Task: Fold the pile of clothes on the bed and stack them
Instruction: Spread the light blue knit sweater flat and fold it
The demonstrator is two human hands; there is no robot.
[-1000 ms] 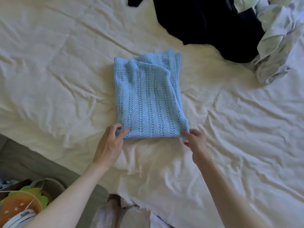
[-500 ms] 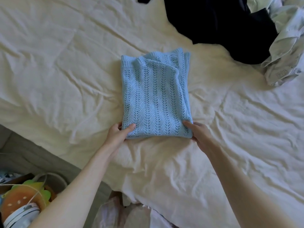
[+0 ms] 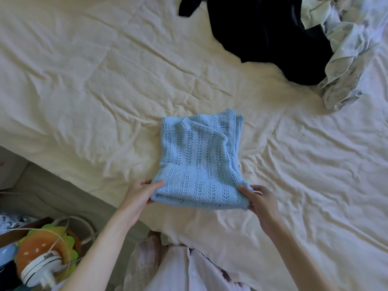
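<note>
A light blue knitted top [image 3: 199, 156], folded into a narrow rectangle, lies in the middle of the cream bed sheet [image 3: 105, 80]. Its near edge is lifted off the sheet and curls up toward me. My left hand [image 3: 140, 194] pinches the near left corner, thumb on top. My right hand [image 3: 259, 198] pinches the near right corner the same way. The far end of the top still rests on the bed. An unfolded pile sits at the far right: a black garment [image 3: 273, 36] and a pale crumpled garment [image 3: 344, 53].
The bed's edge runs diagonally at the lower left, with grey floor [image 3: 52, 196] beyond it. A box of clutter [image 3: 37, 253] with an orange and green toy and a white round device stands on the floor at the bottom left. My pale pink clothing [image 3: 182, 269] fills the bottom centre.
Both hands went from resting at the near corners of the flat top to gripping them and raising the near edge off the sheet. The view also pulled back from the bed.
</note>
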